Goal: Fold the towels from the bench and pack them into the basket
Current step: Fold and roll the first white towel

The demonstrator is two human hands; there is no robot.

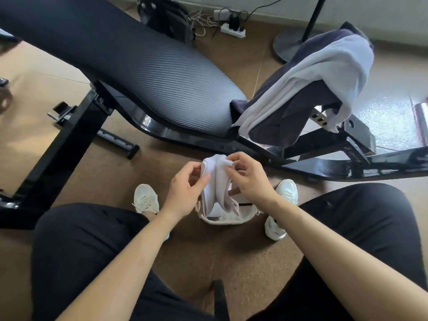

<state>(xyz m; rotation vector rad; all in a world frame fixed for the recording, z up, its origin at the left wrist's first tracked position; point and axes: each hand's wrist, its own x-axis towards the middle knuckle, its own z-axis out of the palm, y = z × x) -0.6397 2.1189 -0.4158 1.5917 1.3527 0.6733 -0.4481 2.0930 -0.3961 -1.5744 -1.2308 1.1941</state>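
Note:
A small white towel [216, 181], folded into a narrow bundle, hangs from both of my hands just above a pale woven basket [228, 220] on the floor between my feet. My left hand [185, 193] pinches its left edge and my right hand [249, 181] grips its top right. The towel's lower end dips inside the basket. On the black weight bench [162, 72], a white towel [324, 72] lies draped over a dark purple towel [287, 114] at the raised right end.
The bench's black steel frame [324, 158] runs across the floor just beyond the basket. My white shoes [146, 199] flank the basket. A power strip with cables [232, 28], a dark bag [169, 17] and a fan stand base [287, 46] sit by the far wall.

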